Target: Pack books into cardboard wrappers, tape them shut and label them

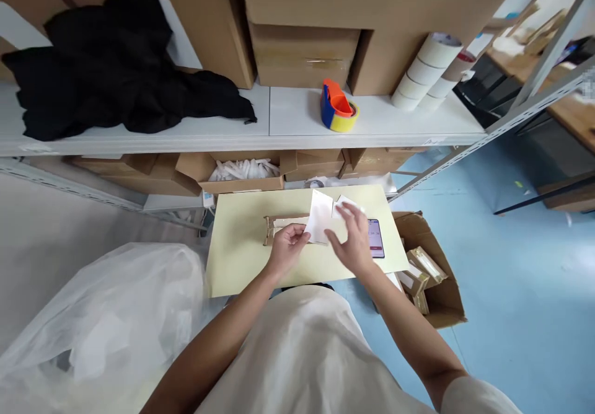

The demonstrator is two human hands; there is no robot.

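Note:
My left hand (pixel 289 244) pinches a blank white slip of paper (pixel 320 217) by its lower left edge, between thumb and fingers. To the right of the slip, my right hand (pixel 353 239) is open, its thumb and fingers apart. A second white piece of paper (pixel 343 199) shows just behind its fingertips; whether they touch it I cannot tell. Under the slip and my left hand lies a narrow cardboard box (pixel 269 230) with a white strip on top, partly hidden. A phone (pixel 376 238) with a lit screen lies beside my right hand on the pale yellow tabletop (pixel 242 265).
Right of the table, an open carton (pixel 446 302) holds several small taped boxes. A clear plastic bag (pixel 153 277) bulges at left. On the shelf (pixel 292 113) ahead are a tape dispenser (pixel 338 109), stacked tape rolls (pixel 421 76) and black cloth (pixel 116 67). Below stands a box of white items (pixel 244 170).

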